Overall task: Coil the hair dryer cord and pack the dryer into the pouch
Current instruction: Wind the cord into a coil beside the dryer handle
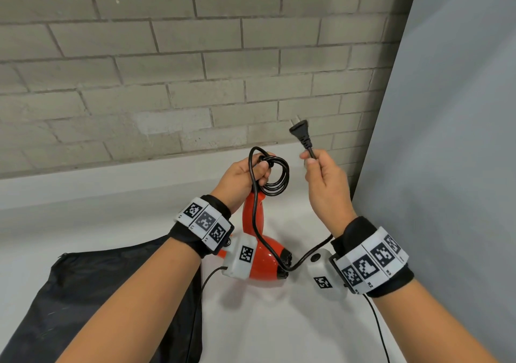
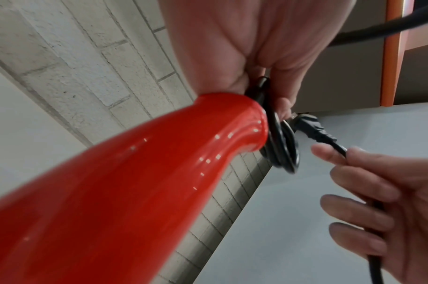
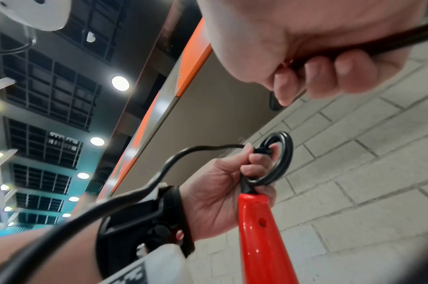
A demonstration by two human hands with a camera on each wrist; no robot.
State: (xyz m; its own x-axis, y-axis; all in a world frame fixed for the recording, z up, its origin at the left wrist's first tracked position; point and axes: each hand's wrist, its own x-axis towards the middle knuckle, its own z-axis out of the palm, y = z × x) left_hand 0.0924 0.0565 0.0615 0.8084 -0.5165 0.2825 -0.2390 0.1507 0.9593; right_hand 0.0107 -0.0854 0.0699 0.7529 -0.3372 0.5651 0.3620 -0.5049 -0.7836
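A red hair dryer (image 1: 255, 251) hangs handle-up over the white table, its handle (image 2: 135, 182) topped by small loops of black cord (image 1: 276, 179). My left hand (image 1: 261, 167) grips those loops at the handle's end; the coil (image 3: 280, 157) circles its fingers. My right hand (image 1: 308, 158) pinches the cord just below the black plug (image 1: 300, 132), which points up and away. A slack stretch of cord (image 1: 310, 255) drops from the right hand, curves under the dryer's rear and rises to the left hand. The black pouch (image 1: 111, 292) lies flat at the lower left, under my left forearm.
The white table (image 1: 111, 200) ends at a grey brick wall (image 1: 195, 69) straight ahead. A plain grey panel (image 1: 446, 139) stands close on the right. Thin black cables (image 1: 377, 326) trail from the wrist cameras over the table.
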